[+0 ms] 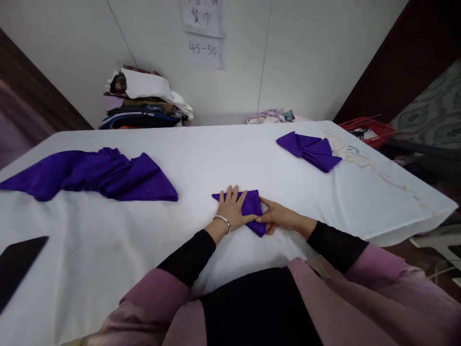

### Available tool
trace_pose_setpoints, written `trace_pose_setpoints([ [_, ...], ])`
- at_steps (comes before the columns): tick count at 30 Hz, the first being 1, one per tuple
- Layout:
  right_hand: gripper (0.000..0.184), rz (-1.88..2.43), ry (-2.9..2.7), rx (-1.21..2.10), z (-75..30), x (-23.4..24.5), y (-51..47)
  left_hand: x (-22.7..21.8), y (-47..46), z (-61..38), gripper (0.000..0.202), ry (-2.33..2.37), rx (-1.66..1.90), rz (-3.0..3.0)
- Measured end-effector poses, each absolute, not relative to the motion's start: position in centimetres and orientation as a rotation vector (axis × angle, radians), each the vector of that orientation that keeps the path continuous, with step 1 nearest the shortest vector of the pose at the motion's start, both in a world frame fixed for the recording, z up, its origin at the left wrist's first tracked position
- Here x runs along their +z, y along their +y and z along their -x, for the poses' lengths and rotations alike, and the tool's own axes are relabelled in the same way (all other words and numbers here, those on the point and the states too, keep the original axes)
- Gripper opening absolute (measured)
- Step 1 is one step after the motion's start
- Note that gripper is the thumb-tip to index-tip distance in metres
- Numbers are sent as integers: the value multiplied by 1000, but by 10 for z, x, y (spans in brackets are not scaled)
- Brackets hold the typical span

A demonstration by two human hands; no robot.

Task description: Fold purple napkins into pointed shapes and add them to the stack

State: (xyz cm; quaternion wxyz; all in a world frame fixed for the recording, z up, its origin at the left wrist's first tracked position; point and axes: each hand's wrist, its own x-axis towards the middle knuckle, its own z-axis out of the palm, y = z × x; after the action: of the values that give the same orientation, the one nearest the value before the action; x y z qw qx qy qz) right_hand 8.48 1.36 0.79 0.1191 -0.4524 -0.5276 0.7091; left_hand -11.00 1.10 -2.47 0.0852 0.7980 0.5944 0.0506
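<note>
A small folded purple napkin (252,204) lies on the white tablecloth (201,163) just in front of me. My left hand (232,210), with a silver bracelet on the wrist, rests flat on the napkin's left part, fingers stretched out. My right hand (275,217) pinches the napkin's right edge between thumb and fingers. A finished folded purple napkin (309,150) sits at the far right. A pile of loose purple napkins (97,174) lies at the left.
A stack of folded cloths (146,98) stands at the back against the wall, with a smaller heap of fabric (270,116) further right. A red basket (367,129) sits beyond the table's right corner. A dark flat object (18,262) lies at the near left.
</note>
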Motion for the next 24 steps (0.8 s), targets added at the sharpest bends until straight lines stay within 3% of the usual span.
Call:
trace_pose_setpoints([
  [5,94,1352,-1656,2019,-96,9,19,-25,12,112,102,1776,125,-2380],
  [14,32,1355,-1955,983,-104,-22,75,-25,12,112,106,1758,110,-2349],
  [24,23,1014,-2242,771,-85,-28,93,-23,12,112,102,1790,127,-2361],
])
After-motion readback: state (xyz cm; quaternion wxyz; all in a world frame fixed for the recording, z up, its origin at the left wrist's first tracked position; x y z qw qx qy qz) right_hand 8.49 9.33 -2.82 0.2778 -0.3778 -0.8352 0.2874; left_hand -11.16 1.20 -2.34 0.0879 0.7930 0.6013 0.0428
